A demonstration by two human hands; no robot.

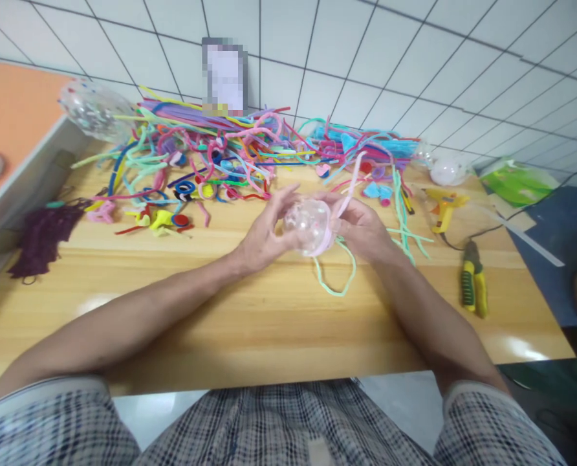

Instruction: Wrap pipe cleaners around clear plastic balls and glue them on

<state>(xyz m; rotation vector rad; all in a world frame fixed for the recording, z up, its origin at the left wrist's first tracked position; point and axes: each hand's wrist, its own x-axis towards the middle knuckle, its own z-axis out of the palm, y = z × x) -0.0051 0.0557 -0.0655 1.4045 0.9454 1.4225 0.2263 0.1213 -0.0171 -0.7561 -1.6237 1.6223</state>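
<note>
Between my hands, above the wooden table [250,310], is a small clear balloon [312,223] with coloured specks. My left hand [272,233] curls its fingers and thumb around the balloon's left side. My right hand [359,223] pinches a pale pink pipe cleaner [350,188] at the balloon's right side; its free end sticks up, and a pinkish band runs along the balloon's edge. Below them a mint green pipe cleaner [337,292] hangs in a loop, its upper end hidden by the right hand.
Many coloured pipe cleaners [211,149] lie heaped along the wall. A larger speckled balloon [94,110] sits back left, beside a purple bundle [46,233]. At the right are a yellow glue gun [444,207], yellow-green pliers [473,281] and a whitish balloon [447,169].
</note>
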